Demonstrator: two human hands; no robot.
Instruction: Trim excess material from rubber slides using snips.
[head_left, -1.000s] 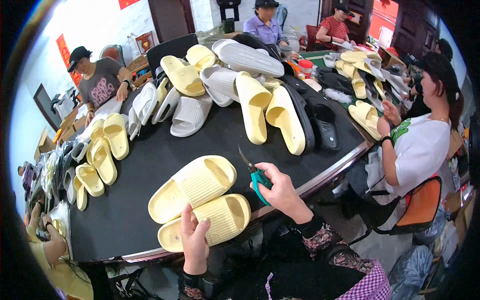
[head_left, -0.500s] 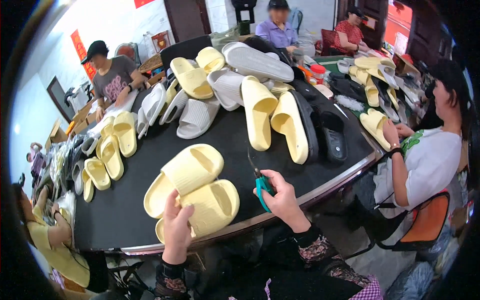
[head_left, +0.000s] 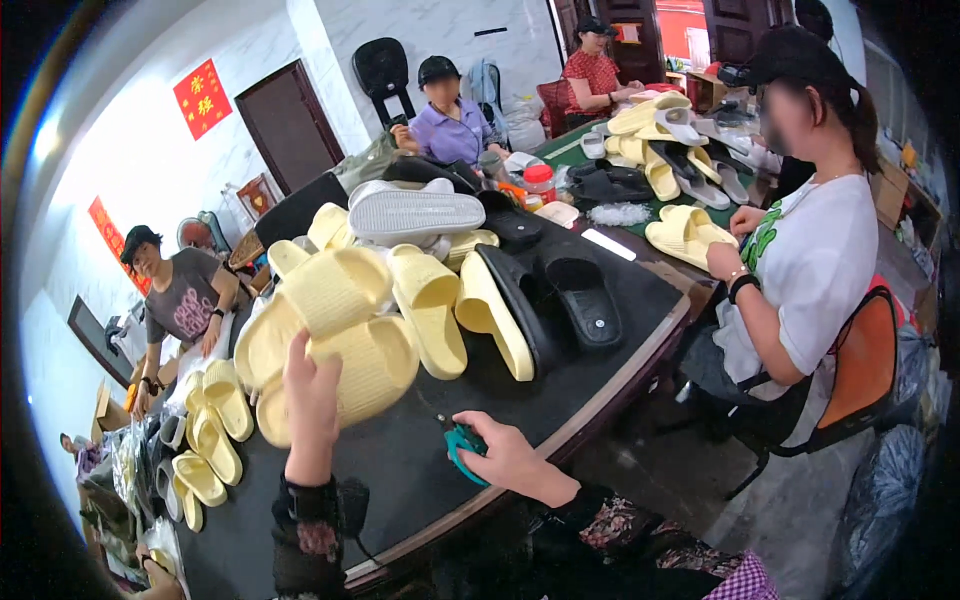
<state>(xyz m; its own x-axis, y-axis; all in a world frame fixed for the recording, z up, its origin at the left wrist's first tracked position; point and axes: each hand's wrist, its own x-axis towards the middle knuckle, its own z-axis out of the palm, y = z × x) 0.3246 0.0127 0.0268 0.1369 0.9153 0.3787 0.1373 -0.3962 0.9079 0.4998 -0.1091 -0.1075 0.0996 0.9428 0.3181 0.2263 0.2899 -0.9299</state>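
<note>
My left hand [head_left: 312, 400] grips a pair of pale yellow slides, held one beside the other above the table. The upper yellow slide [head_left: 340, 285] and the lower yellow slide [head_left: 375, 365] both have ribbed straps. In my closed right hand [head_left: 515, 462] is a small teal-handled tool [head_left: 460, 448] with a narrow dark tip, resembling snips; its exact kind is unclear. It is apart from the slides, over the table's near edge. Just beyond the held pair stand another yellow slide [head_left: 430, 310] and a black slide [head_left: 583, 300].
A pile with a grey slide [head_left: 415, 213] on top fills the middle of the black table [head_left: 400, 470]. Yellow slides [head_left: 212, 445] line its left side. A person in white [head_left: 815, 250] sits at the right on an orange chair [head_left: 850, 365]. Other people are around the tables.
My left hand has lifted the yellow pair up from the near table edge, toward the pile. My right hand still holds the tool, now lower and further left. The whole view has shifted.
</note>
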